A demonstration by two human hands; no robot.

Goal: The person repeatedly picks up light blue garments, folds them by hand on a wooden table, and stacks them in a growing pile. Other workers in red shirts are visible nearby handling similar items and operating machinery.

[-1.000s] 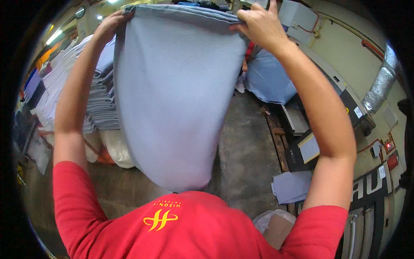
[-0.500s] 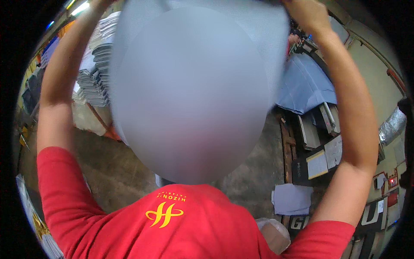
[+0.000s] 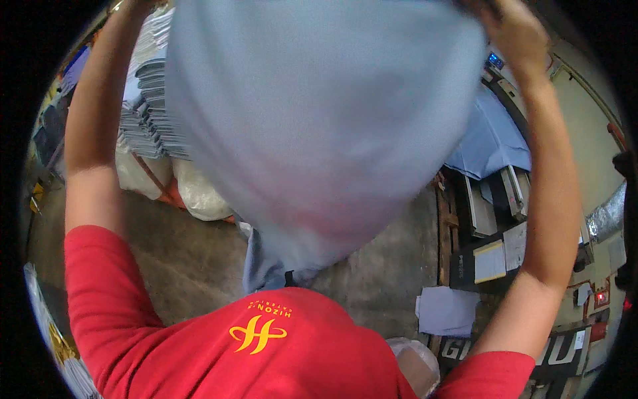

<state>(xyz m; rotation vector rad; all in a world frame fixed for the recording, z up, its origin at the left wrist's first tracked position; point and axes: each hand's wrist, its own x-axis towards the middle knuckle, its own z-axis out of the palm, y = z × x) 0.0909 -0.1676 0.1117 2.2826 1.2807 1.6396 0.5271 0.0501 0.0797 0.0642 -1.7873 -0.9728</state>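
Note:
A large light blue-grey cloth (image 3: 325,100) hangs spread out in front of me, raised between my two arms. Its upper edge runs out of the picture, and its lower part narrows and sags toward my red shirt. My right hand (image 3: 518,40) is closed on the cloth's upper right corner. At the upper left, my left hand (image 3: 137,5) is raised beside the cloth's other top corner; the picture's edge cuts off most of its fingers. Both arms are lifted and bent around the cloth. A bunched piece of similar blue-grey fabric (image 3: 260,263) hangs low, close to my shirt.
Tall stacks of folded grey cloths (image 3: 156,110) stand at left, above bundles in clear plastic (image 3: 203,191). At right, a blue cover (image 3: 493,136) drapes over equipment near a wooden pallet (image 3: 448,221). Pale flat sheets (image 3: 448,310) lie at lower right on the concrete floor.
The cloth has dropped and billowed, its body swinging to the right and its lower end narrowing. My right hand has moved right; my left hand has shifted slightly left.

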